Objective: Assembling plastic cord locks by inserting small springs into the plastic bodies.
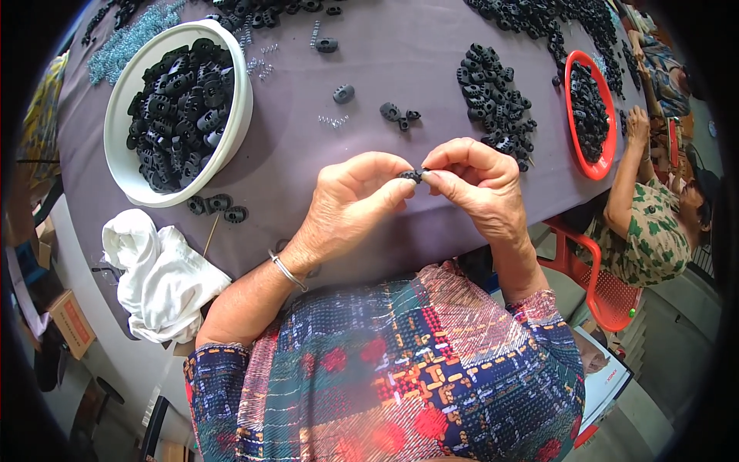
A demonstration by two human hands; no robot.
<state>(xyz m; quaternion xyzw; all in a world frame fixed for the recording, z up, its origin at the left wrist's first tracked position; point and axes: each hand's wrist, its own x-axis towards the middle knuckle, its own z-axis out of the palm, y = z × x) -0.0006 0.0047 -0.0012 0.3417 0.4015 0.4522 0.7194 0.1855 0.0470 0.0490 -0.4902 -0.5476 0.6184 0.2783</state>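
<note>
Near the table's front edge, my left hand [346, 202] and my right hand [486, 185] meet, thumbs and forefingers pinched on one small black plastic cord lock part [411, 176]. My fingertips hide most of it. Just beyond them lie a black cord lock body [390, 112] and a smaller black piece [413, 115]. Farther left are a single cord lock body [343, 94] and a loose metal spring [333, 121]. Another cord lock body [327, 45] lies higher up beside a spring. A pile of black cord lock parts [493, 96] spreads to the right.
A white tub [115, 165] full of black cord locks stands left, with a heap of springs [127, 54] behind it. A white cloth [162, 277] lies at the front left edge. Right, a red basin [573, 123] holds black parts; a person [654, 231] sits beyond a red chair [593, 285].
</note>
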